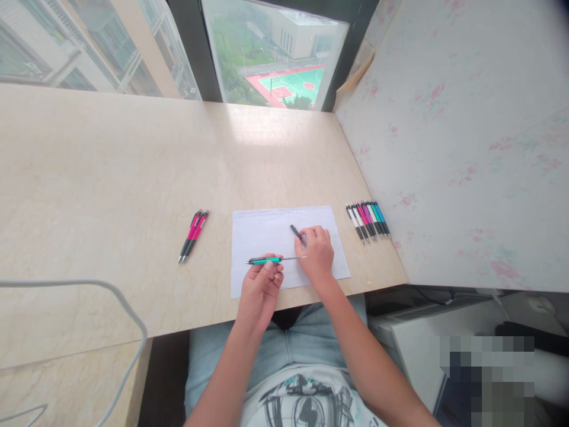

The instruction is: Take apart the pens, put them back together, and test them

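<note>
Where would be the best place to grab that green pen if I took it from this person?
Probably pinch the green pen by its left end, coming from the left. That end pokes out past the left hand, while a thin bare rod sticks out the other way, toward the right hand, and might bend.

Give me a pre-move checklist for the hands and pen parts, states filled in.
1. Left hand holding the green barrel: ok.
2. Refill sticking out of the barrel, toward the right hand: ok.
3. Black piece apart from the barrel: ok, at the right hand's fingers.
4. Right hand's grip on it secure: cannot tell, fingertips partly hidden.
5. Spring on the refill: cannot tell, too small.
6. Two pink pens off the paper: ok, left of it.
</note>
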A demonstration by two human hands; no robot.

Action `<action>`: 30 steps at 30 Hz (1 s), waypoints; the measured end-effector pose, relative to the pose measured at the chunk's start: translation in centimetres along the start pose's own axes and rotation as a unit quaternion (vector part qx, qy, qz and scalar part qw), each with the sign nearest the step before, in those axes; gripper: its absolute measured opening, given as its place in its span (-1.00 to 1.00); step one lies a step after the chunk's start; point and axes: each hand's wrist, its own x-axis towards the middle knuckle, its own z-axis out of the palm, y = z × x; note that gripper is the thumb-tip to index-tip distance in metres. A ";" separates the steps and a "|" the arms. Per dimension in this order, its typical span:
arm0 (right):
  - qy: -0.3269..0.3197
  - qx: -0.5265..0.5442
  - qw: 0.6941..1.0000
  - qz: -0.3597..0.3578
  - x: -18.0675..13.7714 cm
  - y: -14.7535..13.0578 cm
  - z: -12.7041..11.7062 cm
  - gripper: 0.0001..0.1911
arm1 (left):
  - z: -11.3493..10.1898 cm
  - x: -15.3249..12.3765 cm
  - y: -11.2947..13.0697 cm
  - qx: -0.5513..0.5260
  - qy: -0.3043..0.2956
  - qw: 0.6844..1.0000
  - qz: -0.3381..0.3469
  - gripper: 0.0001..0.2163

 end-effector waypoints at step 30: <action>0.018 -0.028 0.999 0.026 1.3 0.8 0.1 -0.89 | 0.2 -0.1 0.2 0.011 0.006 1.000 0.001 -0.81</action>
